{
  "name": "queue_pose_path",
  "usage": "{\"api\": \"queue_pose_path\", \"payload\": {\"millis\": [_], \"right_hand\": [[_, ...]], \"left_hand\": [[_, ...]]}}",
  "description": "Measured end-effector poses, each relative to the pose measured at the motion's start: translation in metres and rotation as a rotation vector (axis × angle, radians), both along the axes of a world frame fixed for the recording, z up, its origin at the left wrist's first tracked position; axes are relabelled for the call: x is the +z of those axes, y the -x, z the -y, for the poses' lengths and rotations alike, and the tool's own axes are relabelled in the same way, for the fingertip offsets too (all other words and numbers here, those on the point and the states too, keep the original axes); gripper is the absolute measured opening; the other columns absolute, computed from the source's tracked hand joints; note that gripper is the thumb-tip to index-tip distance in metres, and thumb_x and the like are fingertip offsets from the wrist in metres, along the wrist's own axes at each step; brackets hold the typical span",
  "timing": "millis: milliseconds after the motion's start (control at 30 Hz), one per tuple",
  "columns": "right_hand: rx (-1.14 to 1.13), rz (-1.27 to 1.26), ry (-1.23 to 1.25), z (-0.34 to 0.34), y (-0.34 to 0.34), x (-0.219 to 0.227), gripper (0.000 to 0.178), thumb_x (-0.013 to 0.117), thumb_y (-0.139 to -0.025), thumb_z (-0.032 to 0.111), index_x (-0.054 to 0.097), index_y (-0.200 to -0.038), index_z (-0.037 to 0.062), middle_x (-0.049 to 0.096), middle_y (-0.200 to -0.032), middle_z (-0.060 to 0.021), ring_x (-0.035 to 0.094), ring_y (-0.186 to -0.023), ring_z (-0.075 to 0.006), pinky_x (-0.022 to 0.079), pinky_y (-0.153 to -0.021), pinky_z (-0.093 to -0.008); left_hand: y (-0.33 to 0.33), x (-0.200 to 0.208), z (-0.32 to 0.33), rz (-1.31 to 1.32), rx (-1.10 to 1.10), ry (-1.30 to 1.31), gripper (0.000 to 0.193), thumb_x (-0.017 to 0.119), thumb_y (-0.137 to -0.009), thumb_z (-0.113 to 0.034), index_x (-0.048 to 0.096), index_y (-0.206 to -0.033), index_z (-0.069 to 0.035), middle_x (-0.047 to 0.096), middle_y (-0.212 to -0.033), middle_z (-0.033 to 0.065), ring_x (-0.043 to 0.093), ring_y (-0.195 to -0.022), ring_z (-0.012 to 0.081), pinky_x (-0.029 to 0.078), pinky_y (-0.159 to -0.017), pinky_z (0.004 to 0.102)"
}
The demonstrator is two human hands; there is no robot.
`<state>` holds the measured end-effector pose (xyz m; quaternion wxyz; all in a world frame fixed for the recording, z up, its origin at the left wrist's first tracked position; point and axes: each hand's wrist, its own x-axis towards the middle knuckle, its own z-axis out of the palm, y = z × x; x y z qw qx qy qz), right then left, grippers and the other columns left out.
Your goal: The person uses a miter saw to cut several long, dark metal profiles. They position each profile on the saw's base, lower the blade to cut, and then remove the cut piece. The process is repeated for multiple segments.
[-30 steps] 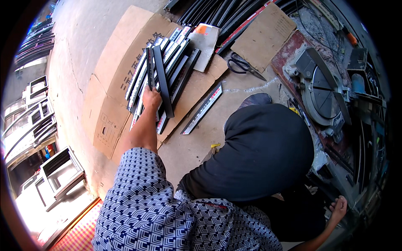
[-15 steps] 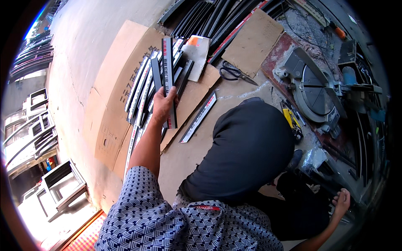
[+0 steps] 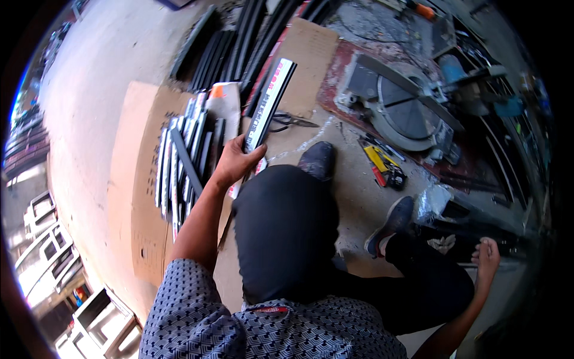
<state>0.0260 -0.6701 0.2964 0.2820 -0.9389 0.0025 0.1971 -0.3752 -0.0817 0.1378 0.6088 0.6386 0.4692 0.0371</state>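
Note:
My left hand (image 3: 238, 160) is closed around a long, narrow metal profile (image 3: 270, 105) with white printed film on one face and dark edges. Its far end points up and to the right, above the scissors (image 3: 292, 121) on the floor. Beside that hand lies a pile of similar profiles (image 3: 179, 157), silver and dark, on a flattened cardboard sheet (image 3: 133, 203). A dark strip (image 3: 186, 161) rests slantwise across the pile. Out by my bent knee at the lower right, my right hand (image 3: 488, 254) has curled fingers; whether anything is in them I cannot make out.
A mitre saw (image 3: 399, 103) stands on a reddish board to the right. Yellow and red hand tools (image 3: 379, 163) lie before it. Dark long profiles (image 3: 239, 45) are stacked at the far side. Clear plastic wrap (image 3: 433, 202) sits near my shoe (image 3: 391, 224). Frames (image 3: 101, 320) stand lower left.
My left hand has swung right, and the profile in it now shows its white face and tilts right. The second dark strip seen with it now lies on the pile. My view has turned rightward.

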Motion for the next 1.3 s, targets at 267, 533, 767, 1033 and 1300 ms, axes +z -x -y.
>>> {"api": "queue_pose_path", "payload": {"millis": [267, 533, 767, 1033, 1300], "right_hand": [[-0.052, -0.054, -0.030, -0.015, 0.008, 0.007, 0.022, 0.059, -0.109, 0.025, 0.067, -0.114, 0.0047, 0.063, -0.087, -0.0013, 0.059, -0.070, -0.0080, 0.049, -0.065, -0.0248], [-0.053, -0.096, -0.017, -0.003, 0.010, 0.007, 0.021, 0.059, -0.109, 0.024, 0.065, -0.107, 0.0042, 0.062, -0.082, -0.0005, 0.057, -0.067, -0.0070, 0.048, -0.061, -0.0230], [-0.094, -0.160, 0.020, 0.006, 0.000, 0.004, 0.024, 0.058, -0.109, 0.027, 0.066, -0.109, 0.0051, 0.063, -0.084, -0.0003, 0.059, -0.067, -0.0070, 0.049, -0.062, -0.0229], [-0.178, -0.216, 0.056, -0.003, -0.010, 0.005, 0.020, 0.059, -0.106, 0.021, 0.066, -0.108, 0.0027, 0.063, -0.083, -0.0013, 0.059, -0.069, -0.0082, 0.050, -0.064, -0.0245], [-0.160, -0.226, 0.033, -0.001, -0.012, 0.006, 0.022, 0.058, -0.108, 0.023, 0.065, -0.109, 0.0022, 0.063, -0.082, -0.0017, 0.059, -0.069, -0.0083, 0.050, -0.065, -0.0249]], "left_hand": [[-0.095, -0.011, -0.015, -0.233, -0.721, -0.446, 0.045, 0.070, -0.084, -0.031, 0.060, -0.117, -0.002, 0.069, -0.086, 0.0263, 0.070, -0.086, 0.0442, 0.055, -0.082, 0.0487], [-0.234, -0.028, -0.044, -0.407, -1.144, -0.743, 0.055, 0.066, -0.092, -0.038, 0.050, -0.138, -0.013, 0.070, -0.110, 0.0209, 0.071, -0.101, 0.0400, 0.056, -0.090, 0.0495], [-0.318, -0.071, -0.070, -0.244, -1.287, -0.964, 0.054, 0.067, -0.097, -0.038, 0.044, -0.139, -0.014, 0.067, -0.115, 0.0207, 0.070, -0.102, 0.0442, 0.056, -0.087, 0.0546], [-0.357, -0.100, -0.067, -0.226, -1.136, -1.063, 0.060, 0.069, -0.099, -0.045, 0.046, -0.140, -0.008, 0.065, -0.115, 0.0233, 0.068, -0.107, 0.0431, 0.055, -0.090, 0.0513], [-0.365, -0.112, -0.080, -0.184, -0.867, -0.996, 0.074, 0.081, -0.091, -0.047, 0.050, -0.134, 0.005, 0.066, -0.131, 0.0255, 0.064, -0.120, 0.0423, 0.050, -0.102, 0.0467]]}}
